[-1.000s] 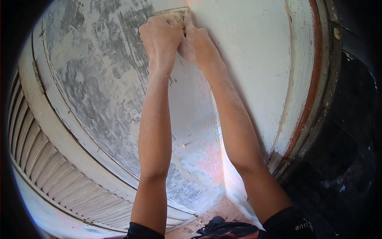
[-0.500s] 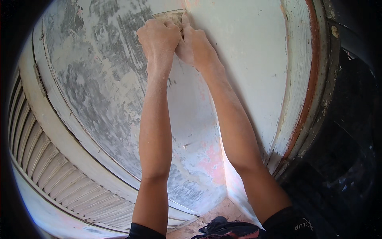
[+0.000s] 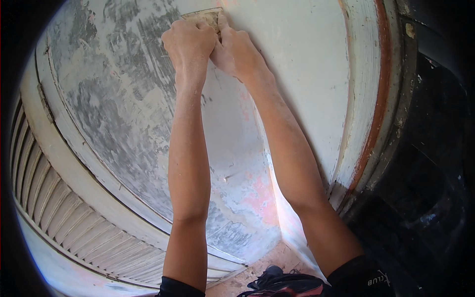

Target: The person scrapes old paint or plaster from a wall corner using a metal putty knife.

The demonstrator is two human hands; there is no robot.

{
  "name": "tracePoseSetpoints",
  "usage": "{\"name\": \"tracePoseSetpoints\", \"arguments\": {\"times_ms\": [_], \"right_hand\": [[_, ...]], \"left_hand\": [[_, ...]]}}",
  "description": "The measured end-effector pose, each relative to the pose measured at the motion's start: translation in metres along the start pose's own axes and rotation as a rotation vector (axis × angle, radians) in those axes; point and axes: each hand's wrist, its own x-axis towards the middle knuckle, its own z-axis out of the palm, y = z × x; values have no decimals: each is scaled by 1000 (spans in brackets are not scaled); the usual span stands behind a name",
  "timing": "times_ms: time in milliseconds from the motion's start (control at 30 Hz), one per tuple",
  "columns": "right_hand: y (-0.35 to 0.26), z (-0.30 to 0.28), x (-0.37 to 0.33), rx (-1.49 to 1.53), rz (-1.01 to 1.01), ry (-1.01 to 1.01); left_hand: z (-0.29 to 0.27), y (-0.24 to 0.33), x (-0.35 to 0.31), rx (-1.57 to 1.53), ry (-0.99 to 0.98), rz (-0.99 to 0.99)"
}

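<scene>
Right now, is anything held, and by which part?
A flat scraper, by its lower part: left hand and right hand grip it, right index finger along its right side; any handle is hidden.

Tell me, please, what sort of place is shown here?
Likely an older building, perhaps under renovation: the wall is patched with grey and pink, the slatted shutter looks worn, and the left hand and right hand hold a flat scraper at the wall.

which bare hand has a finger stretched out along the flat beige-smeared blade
The right bare hand: one finger points up along the flat beige-smeared blade, while the left bare hand looks curled.
</scene>
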Motion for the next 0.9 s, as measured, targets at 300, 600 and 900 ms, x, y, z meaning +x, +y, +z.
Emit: {"name": "tracePoseSetpoints", "arguments": {"times_ms": [300, 600, 900], "right_hand": [[8, 11, -1, -74, -67, 53], [-2, 0, 11, -54, -36, -44], [-3, 17, 32, 25, -230, 252]], "left_hand": [[-4, -2, -5, 18, -24, 73], [-5, 6, 7, 27, -22, -33], [-9, 5, 32, -34, 54, 121]]}}
